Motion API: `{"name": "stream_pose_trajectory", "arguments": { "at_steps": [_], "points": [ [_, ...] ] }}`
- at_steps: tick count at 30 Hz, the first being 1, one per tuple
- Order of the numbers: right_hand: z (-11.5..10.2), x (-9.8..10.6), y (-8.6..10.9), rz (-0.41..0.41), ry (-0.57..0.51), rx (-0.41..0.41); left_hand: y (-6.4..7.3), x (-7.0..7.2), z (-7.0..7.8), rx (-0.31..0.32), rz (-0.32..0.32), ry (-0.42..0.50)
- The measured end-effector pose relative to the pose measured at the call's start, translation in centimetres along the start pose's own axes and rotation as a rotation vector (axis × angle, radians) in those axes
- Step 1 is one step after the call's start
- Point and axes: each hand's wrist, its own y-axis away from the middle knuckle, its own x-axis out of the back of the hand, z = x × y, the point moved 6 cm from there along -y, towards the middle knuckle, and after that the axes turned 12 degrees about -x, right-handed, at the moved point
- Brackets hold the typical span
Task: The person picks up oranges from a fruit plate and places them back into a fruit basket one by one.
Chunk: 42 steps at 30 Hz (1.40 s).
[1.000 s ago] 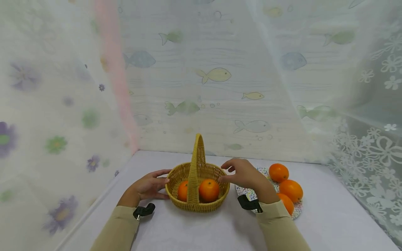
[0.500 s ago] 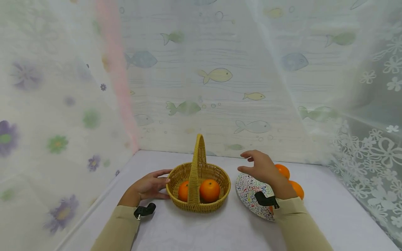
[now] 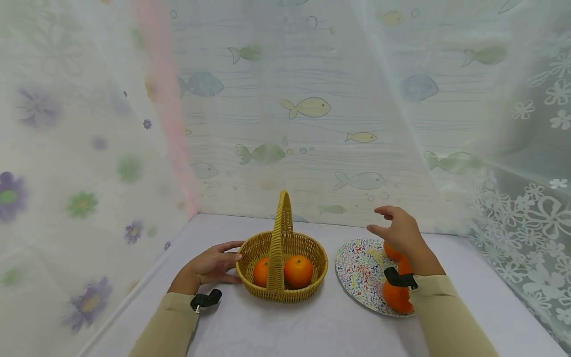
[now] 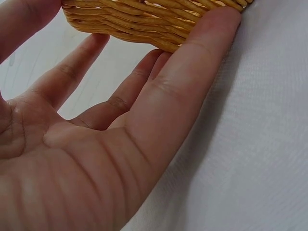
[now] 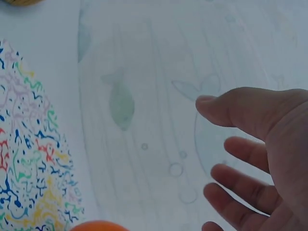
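Observation:
A yellow wicker basket (image 3: 278, 296) with a tall arched handle stands mid-table, holding two oranges (image 3: 298, 271). At its left end rests my left hand (image 3: 214, 265); the left wrist view has its spread fingers and thumb (image 4: 192, 67) touching the woven wall (image 4: 139, 19). My right hand (image 3: 401, 233) hovers above the back right part of a speckled round plate (image 3: 357, 267), holding nothing, its fingers loosely bent and apart from the thumb. Three oranges (image 3: 397, 297) lie on the plate, partly hidden by my right hand and wrist.
A white cloth covers the table (image 3: 285, 329). Behind it hangs a curtain (image 3: 308, 148) printed with fish, and a flowered curtain (image 3: 89, 238) hangs at the left. Sheer lace (image 3: 535, 233) borders the right side.
My right hand has moved right from the basket's right rim, across the plate, to above the oranges there. My left hand and the basket have stayed in place.

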Motion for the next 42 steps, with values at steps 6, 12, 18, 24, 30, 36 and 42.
{"name": "stream_pose_trajectory", "arguments": {
  "at_steps": [6, 12, 18, 24, 30, 36, 42],
  "points": [
    [2.1, 0.5, -0.8, 0.028, -0.030, -0.137, 0.0, 0.1, 0.0, 0.003, 0.004, 0.000],
    [4.2, 0.6, -1.4, 0.021, -0.088, -0.271, 0.0, 0.1, -0.1, 0.002, 0.007, 0.001],
    [5.9, 0.0, -1.6, -0.036, -0.083, -0.359, 0.0, 0.1, -0.2, -0.003, 0.001, -0.004],
    [7.2, -0.7, -1.7, -0.096, -0.073, -0.418, -0.1, 0.1, -0.1, 0.003, 0.006, -0.002],
    [7.9, -1.1, -1.5, -0.149, -0.063, -0.440, 0.0, -0.1, 0.2, -0.001, -0.011, 0.001],
    [8.2, -1.5, -1.3, -0.206, -0.048, -0.455, 0.1, -0.1, 0.3, -0.005, -0.013, 0.003],
    [8.5, -1.8, -1.1, -0.252, -0.043, -0.495, 0.1, -0.2, 0.3, 0.003, -0.013, 0.001]
  ]
}}
